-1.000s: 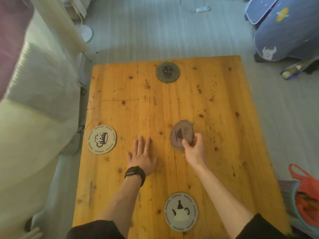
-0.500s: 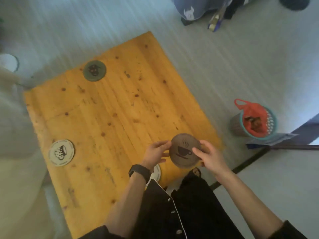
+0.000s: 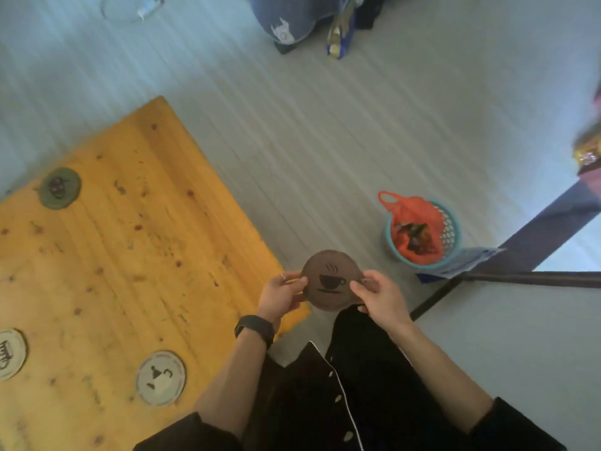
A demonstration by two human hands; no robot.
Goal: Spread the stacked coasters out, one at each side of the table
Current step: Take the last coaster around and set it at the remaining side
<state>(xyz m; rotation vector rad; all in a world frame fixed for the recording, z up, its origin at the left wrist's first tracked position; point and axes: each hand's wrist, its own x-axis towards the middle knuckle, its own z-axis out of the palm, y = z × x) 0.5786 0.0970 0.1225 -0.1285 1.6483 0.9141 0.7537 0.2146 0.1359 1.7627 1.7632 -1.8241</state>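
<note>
A brown coaster (image 3: 331, 279) with a steaming-cup print is held flat in the air just off the near right corner of the wooden table (image 3: 130, 271). My left hand (image 3: 283, 296) pinches its left edge and my right hand (image 3: 380, 299) pinches its right edge. Three coasters lie on the table: a green one (image 3: 60, 188) at the far side, a pale one with a teapot (image 3: 160, 378) at the near edge, and a pale one (image 3: 8, 353) cut off at the left border of the view.
A teal basket (image 3: 450, 240) lined with an orange bag stands on the grey floor to the right. A dark bar (image 3: 527, 276) runs along the floor behind it. Blue fabric and a bag (image 3: 338, 37) lie at the far side.
The view swung right, so the table now lies at the left. The brown coaster was lifted off the table's middle by my right hand; both hands now hold it beyond the corner.
</note>
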